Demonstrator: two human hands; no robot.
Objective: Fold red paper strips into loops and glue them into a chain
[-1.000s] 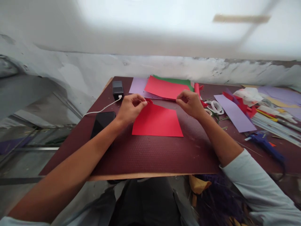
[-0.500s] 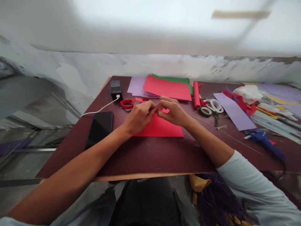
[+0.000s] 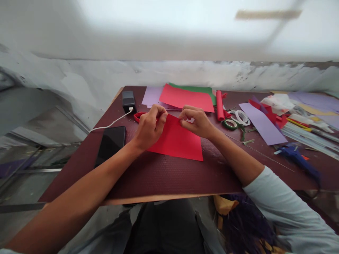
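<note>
A bright red sheet of paper (image 3: 178, 143) is on the dark red tabletop in front of me, turned slightly and partly hidden by my hands. My left hand (image 3: 150, 127) is closed at its upper left edge, thumb against curled fingers. A short way to the right, my right hand (image 3: 196, 121) pinches the upper edge between thumb and fingers. Behind my left hand, part of a red paper loop (image 3: 137, 116) shows; the rest is covered. Beyond the hands lie another red sheet (image 3: 188, 97), a green sheet (image 3: 212, 92) and lilac paper (image 3: 152, 94).
On the left are a black phone (image 3: 110, 144) and a dark power bank (image 3: 128, 100) with a white cable (image 3: 111, 122). Rightward are a red roll (image 3: 219, 106), green tape (image 3: 230, 124), white tape rolls (image 3: 242, 117), a lilac strip (image 3: 262, 123) and a blue glue gun (image 3: 299, 160).
My hands have moved apart along the sheet's upper edge, the left one leftward. The red sheet has turned, its lower right corner coming nearer to me. The red loops are now mostly hidden.
</note>
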